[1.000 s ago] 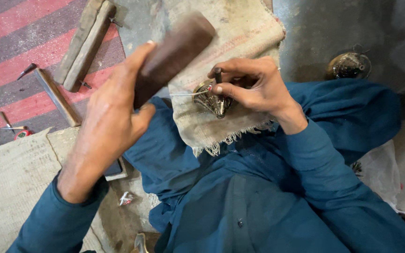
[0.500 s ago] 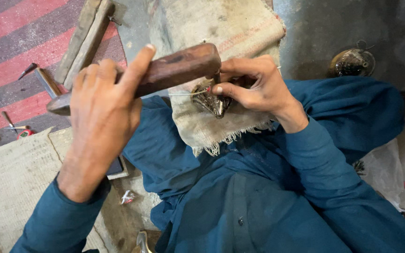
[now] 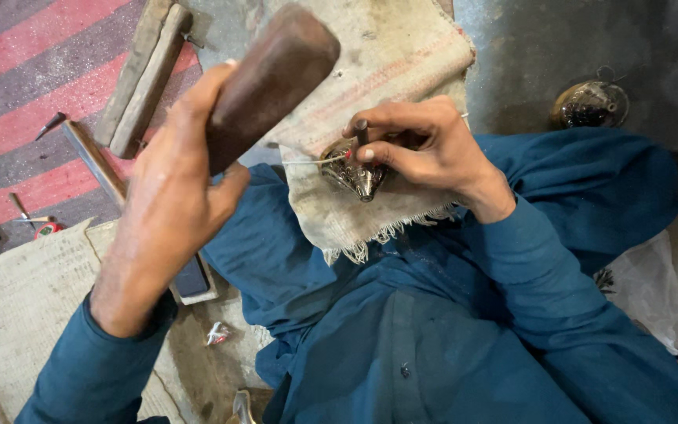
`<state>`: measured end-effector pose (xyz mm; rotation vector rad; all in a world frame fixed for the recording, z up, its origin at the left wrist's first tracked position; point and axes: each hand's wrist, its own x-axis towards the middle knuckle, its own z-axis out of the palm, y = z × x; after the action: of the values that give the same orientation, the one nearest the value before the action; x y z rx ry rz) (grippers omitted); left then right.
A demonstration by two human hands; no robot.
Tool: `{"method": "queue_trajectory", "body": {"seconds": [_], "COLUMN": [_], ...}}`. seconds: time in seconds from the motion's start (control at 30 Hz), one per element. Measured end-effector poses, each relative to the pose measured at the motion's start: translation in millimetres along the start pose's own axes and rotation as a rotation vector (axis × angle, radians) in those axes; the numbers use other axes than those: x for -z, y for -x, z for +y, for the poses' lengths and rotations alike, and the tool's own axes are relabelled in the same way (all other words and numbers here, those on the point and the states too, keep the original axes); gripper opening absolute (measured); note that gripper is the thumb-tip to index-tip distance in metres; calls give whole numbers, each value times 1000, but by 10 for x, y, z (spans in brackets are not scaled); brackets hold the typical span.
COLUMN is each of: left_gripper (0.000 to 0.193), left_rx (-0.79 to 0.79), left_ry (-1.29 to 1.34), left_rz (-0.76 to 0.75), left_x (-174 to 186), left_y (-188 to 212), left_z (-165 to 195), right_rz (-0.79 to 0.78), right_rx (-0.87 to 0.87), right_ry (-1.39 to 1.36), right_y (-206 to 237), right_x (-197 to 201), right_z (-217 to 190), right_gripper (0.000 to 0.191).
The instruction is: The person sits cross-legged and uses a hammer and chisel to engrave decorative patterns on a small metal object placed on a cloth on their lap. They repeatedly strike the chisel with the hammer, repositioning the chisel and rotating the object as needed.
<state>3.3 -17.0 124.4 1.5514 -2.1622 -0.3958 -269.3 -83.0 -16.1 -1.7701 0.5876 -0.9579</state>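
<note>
My left hand [image 3: 174,196] grips a brown wooden block [image 3: 272,74] up high, and my right hand [image 3: 425,149] pinches a thin punch [image 3: 362,132] on a shiny metal piece [image 3: 352,174].

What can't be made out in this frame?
- Head view: the metal piece is partly hidden under the right hand; its full shape is unclear.
- The thin tool tip is covered by the fingers.
- The wooden block in the left hand: its lower end is hidden by the palm.
- The round object at upper right is too dark to identify.
</note>
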Motion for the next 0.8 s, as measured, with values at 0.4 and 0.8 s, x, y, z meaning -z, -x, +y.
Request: {"method": "queue_trajectory", "body": {"seconds": [0.4,0.8], "left_gripper": [73,81], "left_rx": [-47,83], "left_ry": [18,-283], "left_rz": [17,-135], "left_x": [16,-45], "left_y": [-37,27], "left_z": [-56,-173], "right_rz": [-25,30], "right_rx": [-24,-88], "right_ry": [-64,-73], "right_y": [-12,-41], "right_x": [-1,-71], "right_z": [30,-41], "right_gripper": [29,28]}}
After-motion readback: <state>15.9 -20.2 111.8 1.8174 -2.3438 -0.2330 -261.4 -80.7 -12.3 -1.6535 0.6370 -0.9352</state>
